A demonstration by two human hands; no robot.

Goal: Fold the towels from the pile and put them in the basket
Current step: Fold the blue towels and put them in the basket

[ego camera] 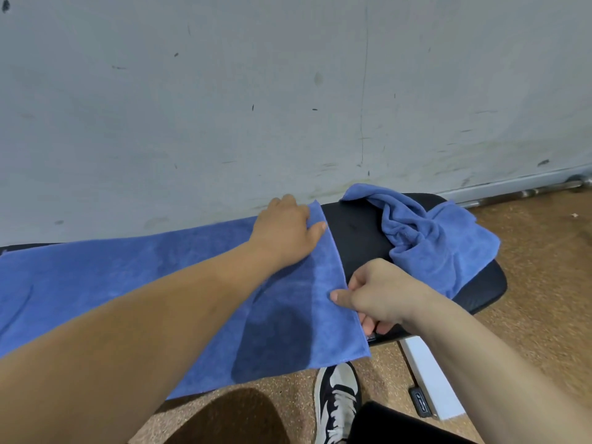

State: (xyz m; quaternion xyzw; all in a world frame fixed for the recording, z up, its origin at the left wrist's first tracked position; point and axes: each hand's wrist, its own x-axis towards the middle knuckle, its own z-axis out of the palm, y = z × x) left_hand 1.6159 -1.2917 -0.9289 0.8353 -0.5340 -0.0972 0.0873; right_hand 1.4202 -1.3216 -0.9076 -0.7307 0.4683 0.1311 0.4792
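Observation:
A blue towel lies spread flat along a black padded bench, its near edge hanging over the front. My left hand rests on the towel's far right corner, fingers curled over its edge. My right hand pinches the towel's right edge near the front, thumb on top and fingers underneath. A second blue towel lies crumpled on the bench's right end, apart from both hands. No basket is in view.
A scuffed grey wall rises directly behind the bench. The floor is brown and speckled. A white bench leg and my black-and-white shoe are below. A metal bar lies by the wall.

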